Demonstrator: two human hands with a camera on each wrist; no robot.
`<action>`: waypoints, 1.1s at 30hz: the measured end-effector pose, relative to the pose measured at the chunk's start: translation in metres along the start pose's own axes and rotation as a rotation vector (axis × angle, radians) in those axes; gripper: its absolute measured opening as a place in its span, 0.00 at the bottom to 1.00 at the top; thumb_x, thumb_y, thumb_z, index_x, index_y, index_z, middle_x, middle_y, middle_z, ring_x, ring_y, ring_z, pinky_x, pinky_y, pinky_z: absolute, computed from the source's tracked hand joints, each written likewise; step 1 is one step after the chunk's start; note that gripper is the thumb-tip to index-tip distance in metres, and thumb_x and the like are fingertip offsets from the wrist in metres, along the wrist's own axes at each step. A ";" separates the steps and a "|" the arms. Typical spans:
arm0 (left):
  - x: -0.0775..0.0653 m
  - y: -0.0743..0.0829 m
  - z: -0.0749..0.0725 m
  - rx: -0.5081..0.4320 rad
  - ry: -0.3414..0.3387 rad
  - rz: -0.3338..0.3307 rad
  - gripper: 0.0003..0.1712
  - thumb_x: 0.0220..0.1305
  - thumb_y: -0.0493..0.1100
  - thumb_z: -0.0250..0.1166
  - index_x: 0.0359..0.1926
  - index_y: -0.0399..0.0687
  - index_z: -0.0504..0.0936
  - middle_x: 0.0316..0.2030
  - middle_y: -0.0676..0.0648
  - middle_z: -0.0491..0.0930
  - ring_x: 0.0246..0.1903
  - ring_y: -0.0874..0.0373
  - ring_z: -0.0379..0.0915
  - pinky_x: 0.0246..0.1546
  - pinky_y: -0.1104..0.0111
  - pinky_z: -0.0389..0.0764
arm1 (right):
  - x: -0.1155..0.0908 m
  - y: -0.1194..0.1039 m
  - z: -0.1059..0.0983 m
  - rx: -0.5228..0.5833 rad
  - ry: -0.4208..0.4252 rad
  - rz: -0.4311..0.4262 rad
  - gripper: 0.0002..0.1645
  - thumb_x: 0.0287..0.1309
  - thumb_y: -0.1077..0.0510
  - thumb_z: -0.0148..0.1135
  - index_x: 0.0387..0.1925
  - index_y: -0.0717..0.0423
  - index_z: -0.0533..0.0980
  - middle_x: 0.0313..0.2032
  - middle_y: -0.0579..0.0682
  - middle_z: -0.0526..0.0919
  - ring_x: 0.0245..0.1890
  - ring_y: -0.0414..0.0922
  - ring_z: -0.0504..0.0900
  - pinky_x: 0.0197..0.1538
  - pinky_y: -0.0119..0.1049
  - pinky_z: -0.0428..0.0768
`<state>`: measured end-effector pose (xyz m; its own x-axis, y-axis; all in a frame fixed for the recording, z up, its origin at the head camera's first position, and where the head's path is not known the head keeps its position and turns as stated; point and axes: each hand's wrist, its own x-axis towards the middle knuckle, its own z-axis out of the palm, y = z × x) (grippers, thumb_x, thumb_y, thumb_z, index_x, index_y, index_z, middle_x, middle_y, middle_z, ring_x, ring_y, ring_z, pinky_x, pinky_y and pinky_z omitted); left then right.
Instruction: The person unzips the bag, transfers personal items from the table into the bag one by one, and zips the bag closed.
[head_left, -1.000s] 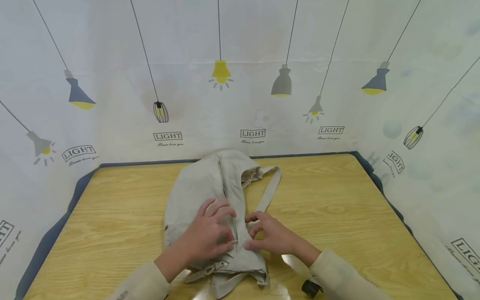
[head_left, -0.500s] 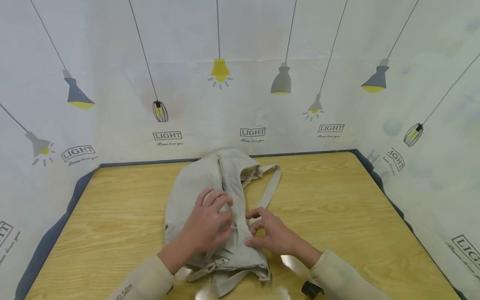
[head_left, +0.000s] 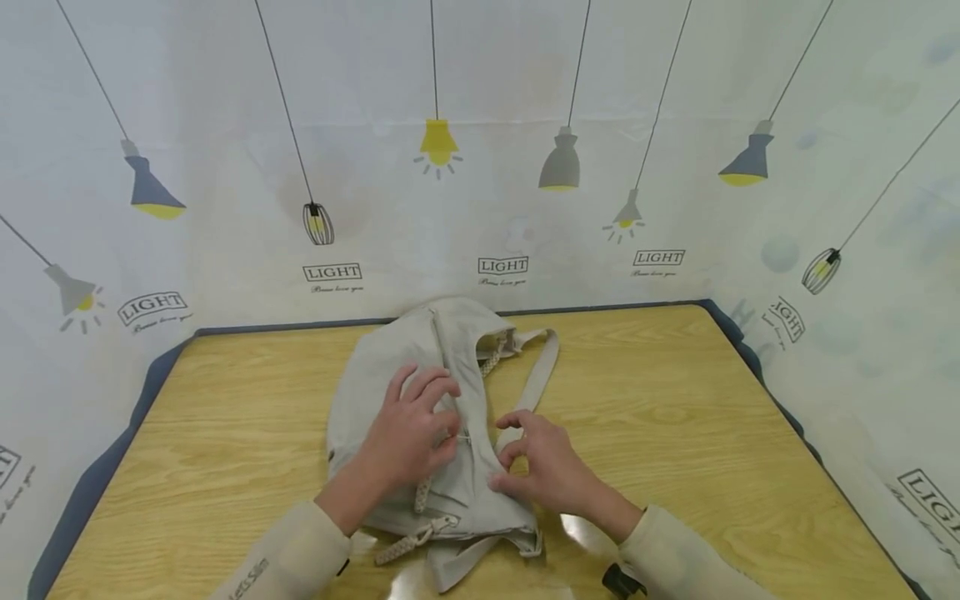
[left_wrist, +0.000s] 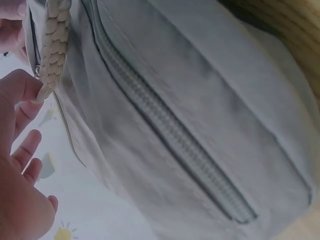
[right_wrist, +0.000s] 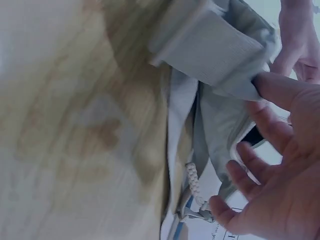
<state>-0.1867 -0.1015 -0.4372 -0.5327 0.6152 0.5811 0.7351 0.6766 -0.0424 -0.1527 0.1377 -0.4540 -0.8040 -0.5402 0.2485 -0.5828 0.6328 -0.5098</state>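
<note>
A light grey fabric bag (head_left: 382,367) lies on the wooden table, with a long zipper running lengthwise along it. At that zipper, my left hand (head_left: 405,437) pinches the zipper pull between thumb and index finger; its other fingers are raised. A braided cord (left_wrist: 54,47) hangs from the pull in the left wrist view. My right hand (head_left: 546,462) grips the bag's near right edge between thumb and index finger, the remaining fingers spread loosely in the right wrist view. A second zipper (left_wrist: 170,135) on the bag's side is closed.
Another braided pull (head_left: 408,542) hangs at the bag's near end, beside a webbing strap (head_left: 457,571). A strap loop (head_left: 543,367) lies right of the bag. White walls (head_left: 420,50) printed with lamps surround the wooden table (head_left: 675,400).
My left hand has slid the zipper pull along the zipper, away from me. The braided cord below it has come into view. My right hand has stayed at the bag's edge.
</note>
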 end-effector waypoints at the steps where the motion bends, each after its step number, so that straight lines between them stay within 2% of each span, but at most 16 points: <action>1: -0.001 0.000 0.000 -0.004 -0.005 0.005 0.07 0.46 0.45 0.69 0.19 0.59 0.79 0.47 0.51 0.76 0.60 0.48 0.67 0.63 0.42 0.61 | 0.001 -0.001 0.000 -0.019 0.002 0.011 0.10 0.48 0.48 0.72 0.19 0.42 0.79 0.57 0.57 0.76 0.57 0.57 0.76 0.52 0.61 0.71; 4: -0.002 0.001 0.000 -0.012 -0.007 0.004 0.07 0.46 0.44 0.69 0.19 0.59 0.78 0.48 0.51 0.76 0.60 0.48 0.67 0.64 0.42 0.61 | 0.005 -0.004 -0.001 -0.054 0.017 0.067 0.09 0.49 0.45 0.72 0.26 0.42 0.82 0.63 0.57 0.72 0.62 0.58 0.71 0.56 0.66 0.68; 7: -0.002 0.002 0.001 -0.013 -0.001 -0.001 0.08 0.45 0.44 0.69 0.19 0.58 0.77 0.47 0.51 0.76 0.60 0.49 0.67 0.64 0.43 0.61 | 0.011 -0.007 0.001 -0.077 0.040 0.124 0.13 0.51 0.41 0.70 0.32 0.43 0.84 0.67 0.56 0.68 0.67 0.57 0.66 0.59 0.67 0.63; 11: -0.004 0.002 0.001 -0.012 0.006 -0.004 0.09 0.45 0.43 0.69 0.18 0.58 0.76 0.46 0.51 0.76 0.60 0.49 0.68 0.64 0.43 0.61 | 0.018 -0.011 0.006 -0.113 0.065 0.142 0.16 0.51 0.39 0.70 0.32 0.45 0.85 0.67 0.57 0.68 0.69 0.57 0.64 0.59 0.66 0.63; 18: -0.003 0.003 -0.001 -0.035 0.012 -0.031 0.08 0.44 0.43 0.68 0.18 0.58 0.76 0.46 0.52 0.76 0.60 0.50 0.67 0.65 0.45 0.61 | 0.026 -0.012 0.009 -0.026 0.110 0.077 0.10 0.50 0.47 0.73 0.23 0.46 0.83 0.62 0.58 0.74 0.64 0.56 0.70 0.58 0.65 0.66; 23: 0.003 0.000 -0.007 -0.067 -0.007 -0.087 0.07 0.44 0.43 0.68 0.18 0.59 0.78 0.46 0.53 0.77 0.60 0.51 0.67 0.65 0.46 0.60 | 0.030 -0.013 0.010 0.041 0.163 0.053 0.11 0.48 0.51 0.74 0.19 0.45 0.80 0.58 0.58 0.75 0.61 0.56 0.72 0.57 0.65 0.66; 29: 0.011 -0.010 -0.015 -0.063 -0.018 -0.130 0.06 0.43 0.44 0.69 0.18 0.60 0.80 0.46 0.53 0.77 0.58 0.51 0.67 0.64 0.47 0.60 | 0.032 -0.018 0.009 0.028 0.213 0.074 0.11 0.46 0.50 0.75 0.18 0.42 0.79 0.61 0.54 0.74 0.64 0.54 0.68 0.60 0.64 0.58; 33: 0.013 -0.015 -0.017 -0.056 -0.046 -0.176 0.06 0.44 0.44 0.69 0.18 0.60 0.80 0.46 0.53 0.77 0.59 0.50 0.66 0.64 0.46 0.59 | 0.032 -0.019 0.011 -0.001 0.228 0.047 0.11 0.45 0.50 0.76 0.18 0.42 0.79 0.61 0.54 0.74 0.65 0.54 0.67 0.61 0.64 0.57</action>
<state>-0.1971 -0.1106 -0.4155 -0.6731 0.5077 0.5377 0.6500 0.7530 0.1027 -0.1662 0.1026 -0.4456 -0.8363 -0.3703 0.4043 -0.5437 0.6554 -0.5243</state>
